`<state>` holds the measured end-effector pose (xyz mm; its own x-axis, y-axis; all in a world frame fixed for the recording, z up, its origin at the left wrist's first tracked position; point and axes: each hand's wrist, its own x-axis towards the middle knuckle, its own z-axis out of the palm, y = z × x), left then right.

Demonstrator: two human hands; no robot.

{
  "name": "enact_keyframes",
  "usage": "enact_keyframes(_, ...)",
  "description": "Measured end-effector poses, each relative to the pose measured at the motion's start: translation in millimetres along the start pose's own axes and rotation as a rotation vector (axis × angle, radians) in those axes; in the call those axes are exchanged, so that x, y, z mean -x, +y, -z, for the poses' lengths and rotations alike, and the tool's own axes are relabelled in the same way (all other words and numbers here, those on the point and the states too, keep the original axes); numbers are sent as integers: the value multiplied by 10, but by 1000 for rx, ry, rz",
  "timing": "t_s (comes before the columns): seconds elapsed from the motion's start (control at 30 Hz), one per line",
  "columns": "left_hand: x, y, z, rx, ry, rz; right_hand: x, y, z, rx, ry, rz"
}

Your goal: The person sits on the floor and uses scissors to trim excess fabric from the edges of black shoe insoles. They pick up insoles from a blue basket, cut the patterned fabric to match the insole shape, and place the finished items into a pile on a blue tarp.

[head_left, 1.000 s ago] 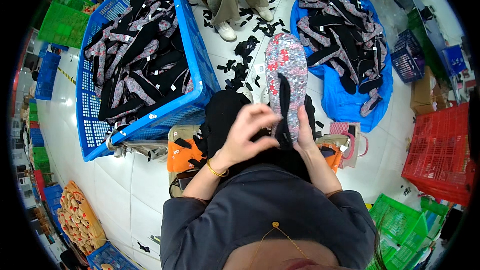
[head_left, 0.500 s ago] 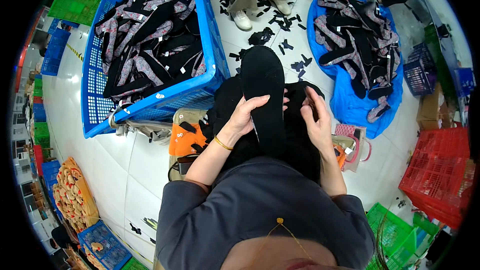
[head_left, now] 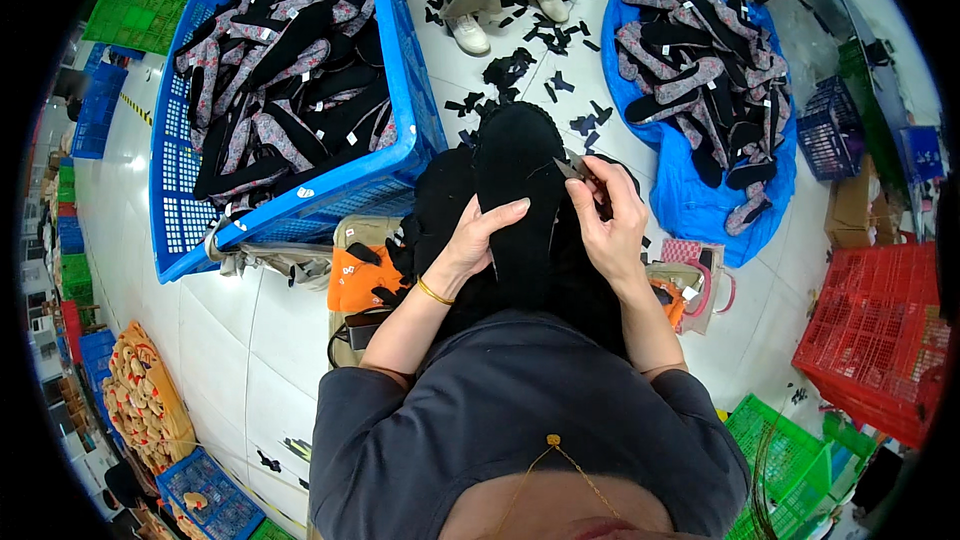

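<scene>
My left hand (head_left: 472, 242) grips a long black slipper (head_left: 515, 180) by its near left edge, thumb pressed on the flat sole that faces up. Its rounded end points away from me, above my dark lap. In my curled right hand (head_left: 612, 220) is a small pair of metal thread snips (head_left: 572, 166), mostly hidden by the fingers. The tip of the snips meets the slipper's right edge near the rounded end. A loose thread seems to lie across the sole there.
A blue crate (head_left: 300, 202) heaped with black-and-floral slippers stands at far left. More slippers lie on a blue sheet (head_left: 690, 210) at far right. Black scraps (head_left: 510, 68) litter the floor near another person's shoes (head_left: 468, 35). A red crate (head_left: 870, 330) stands right.
My right hand has come in to the slipper's right edge, bringing the snips against it. The slipper's far end has dipped slightly; my left hand keeps its hold.
</scene>
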<state>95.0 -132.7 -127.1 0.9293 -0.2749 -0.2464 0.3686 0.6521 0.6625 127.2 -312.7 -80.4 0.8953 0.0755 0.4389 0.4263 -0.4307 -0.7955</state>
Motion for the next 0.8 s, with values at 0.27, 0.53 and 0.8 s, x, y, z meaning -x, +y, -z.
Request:
enact_keyframes(0.27, 30, 67, -36, 9, -54, 19, -5, 221, 0, -288, -48, -206)
enact_keyframes(0.53, -32, 64, 47, -39, -59, 53, -110, 108, 31, -623, -157, -320)
enact_keyframes(0.8, 50, 449, -9, -679, -154, -323, -822, 775, 158, -238, 57, -337)
